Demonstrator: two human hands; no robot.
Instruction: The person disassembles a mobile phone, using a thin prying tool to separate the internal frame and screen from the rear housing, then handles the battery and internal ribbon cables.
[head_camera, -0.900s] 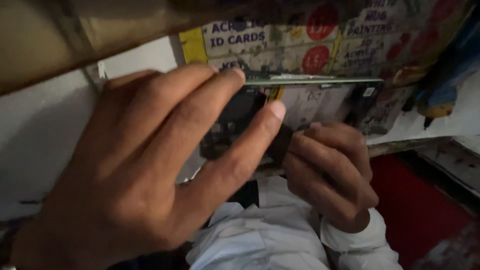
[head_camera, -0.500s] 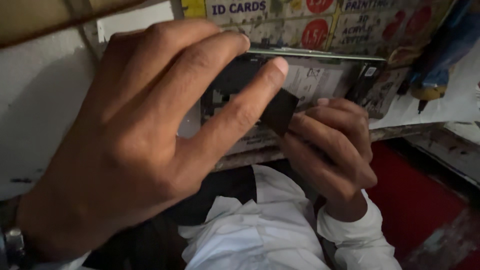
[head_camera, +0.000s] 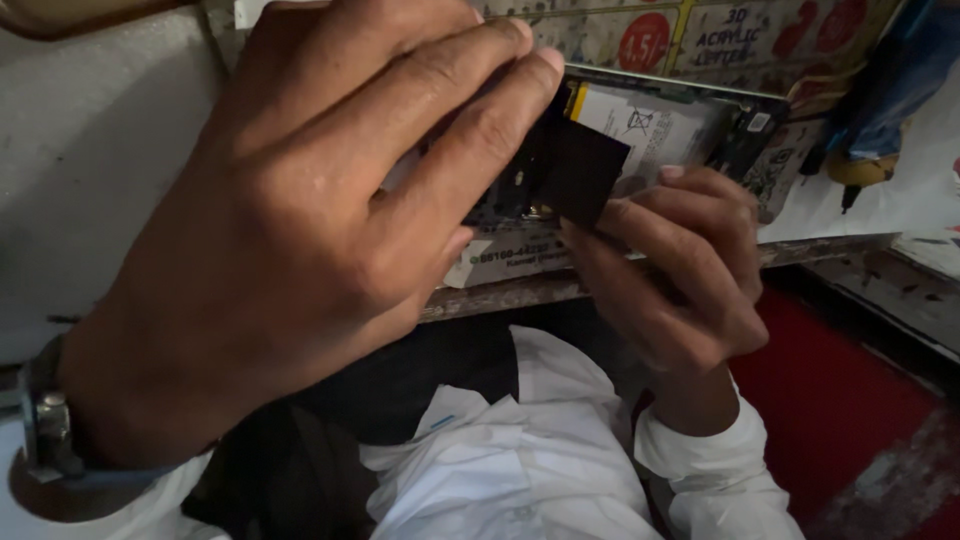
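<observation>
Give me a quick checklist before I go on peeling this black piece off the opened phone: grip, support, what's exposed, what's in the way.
1. Left hand supporting the opened phone: ok, fingers wrap over its upper edge.
2. Right hand on the black piece: ok, fingertips pinch its lower corner.
3. Black piece free of the phone: cannot tell, the left fingers hide where it joins.
4. Battery exposed and undamaged: ok as far as seen; only part shows.
5. View of the work spot: not ok, the left hand covers much of the phone.
6. Phone held above the counter edge: ok.
</observation>
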